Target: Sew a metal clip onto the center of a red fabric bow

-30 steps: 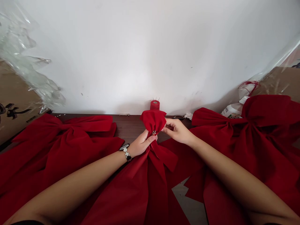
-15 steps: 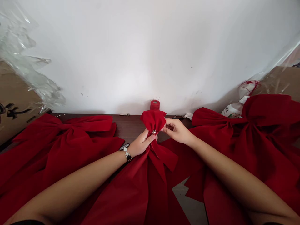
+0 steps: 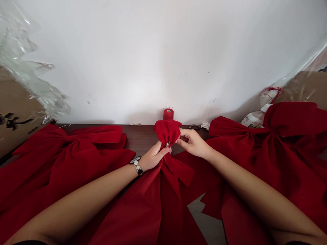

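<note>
A gathered piece of red cloth (image 3: 167, 132) stands bunched up in the middle of the dark table (image 3: 139, 136), its long tails running down toward me. My left hand (image 3: 154, 156), with a watch on the wrist, is closed round the pinched neck of the cloth, where a small metal clip (image 3: 168, 144) shows. My right hand (image 3: 191, 142) is closed in a pinch at the right side of the same bunch, just beside the clip. Behind the bunch a red spool (image 3: 168, 114) stands against the wall.
A finished red bow (image 3: 68, 149) lies at the left and another big red bow (image 3: 281, 136) at the right. Cardboard boxes (image 3: 15, 115) with crumpled clear plastic (image 3: 28, 71) flank both sides. A white wall closes off the back of the table.
</note>
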Tool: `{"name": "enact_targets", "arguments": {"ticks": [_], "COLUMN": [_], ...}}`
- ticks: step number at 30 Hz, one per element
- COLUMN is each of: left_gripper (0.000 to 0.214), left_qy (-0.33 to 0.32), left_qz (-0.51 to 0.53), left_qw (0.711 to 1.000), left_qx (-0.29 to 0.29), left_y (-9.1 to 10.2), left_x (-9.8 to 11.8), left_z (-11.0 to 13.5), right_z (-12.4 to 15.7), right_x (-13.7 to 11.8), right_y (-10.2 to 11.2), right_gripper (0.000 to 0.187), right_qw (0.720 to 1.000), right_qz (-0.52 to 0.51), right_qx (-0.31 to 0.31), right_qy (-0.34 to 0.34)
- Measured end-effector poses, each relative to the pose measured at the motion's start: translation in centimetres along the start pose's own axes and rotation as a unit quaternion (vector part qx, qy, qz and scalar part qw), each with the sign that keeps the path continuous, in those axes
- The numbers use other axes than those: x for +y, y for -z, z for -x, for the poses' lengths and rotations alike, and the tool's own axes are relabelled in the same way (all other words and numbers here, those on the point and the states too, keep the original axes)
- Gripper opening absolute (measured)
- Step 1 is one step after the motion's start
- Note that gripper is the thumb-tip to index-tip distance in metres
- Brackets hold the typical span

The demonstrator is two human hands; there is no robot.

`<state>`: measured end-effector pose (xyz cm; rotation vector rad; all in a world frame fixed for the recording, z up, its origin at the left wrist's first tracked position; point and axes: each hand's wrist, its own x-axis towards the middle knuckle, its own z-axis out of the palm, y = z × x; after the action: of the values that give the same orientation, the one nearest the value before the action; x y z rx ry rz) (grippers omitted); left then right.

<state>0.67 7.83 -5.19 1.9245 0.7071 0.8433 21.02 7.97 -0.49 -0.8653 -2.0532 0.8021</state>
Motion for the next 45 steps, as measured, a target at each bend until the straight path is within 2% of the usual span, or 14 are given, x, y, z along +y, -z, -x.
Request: {"name": "enact_targets", "arguments": {"ticks": [5,11,13,18,24,30,37,41,43,45], "left_gripper": [0.043,0.045,0.046,0.047,0.046,0.044,0.044,0.045,0.045,0.044], "left_qy": [0.003,0.005,0.006,0.002,0.008,0.028,0.041,0.048,0.052,0.057], "left_qz": [0.009,0.026,0.035,0.043,0.018,0.010,0.017,0.013,0.006,0.001], "left_qw": [1.000,1.000,0.999,0.998,0.999,0.999,0.999,0.999,0.999,0.998], "left_qx": [-0.009,-0.016,-0.025,-0.048,-0.026,-0.014,-0.009,-0.004,0.002,0.010], "left_y": [0.0,-0.1,-0.1,-0.1,0.0,0.0,0.0,0.0,0.0,0.0], "left_x": [0.0,0.1,0.1,0.0,-0.1,0.0,0.0,-0.1,0.0,0.1], "left_z": [0.0,0.0,-0.1,-0.1,-0.1,-0.1,-0.2,-0.2,-0.2,-0.3], "right_z": [-0.1,-0.6,-0.6,-0.4,-0.1,-0.1,-0.2,-0.3,-0.3,-0.3], "right_x": [0.4,1.7,1.8,1.4,1.0,1.0,1.5,0.8,0.1,-0.7], "right_y": [0.1,-0.1,-0.2,-0.3,0.1,0.5,0.2,0.2,0.7,1.3], "right_gripper": [0.026,0.029,0.029,0.025,0.008,0.013,0.013,0.012,0.015,0.016], "right_qw": [0.999,0.983,0.979,0.987,0.996,0.999,1.000,1.000,1.000,0.997], "right_qz": [-0.031,-0.173,-0.190,-0.147,-0.063,0.010,-0.003,0.012,0.023,0.079], "right_qx": [-0.009,-0.055,-0.063,-0.050,-0.039,-0.025,-0.006,0.014,-0.001,-0.022], "right_qy": [0.019,0.035,0.034,0.042,0.046,0.031,0.001,-0.004,0.005,0.009]}}
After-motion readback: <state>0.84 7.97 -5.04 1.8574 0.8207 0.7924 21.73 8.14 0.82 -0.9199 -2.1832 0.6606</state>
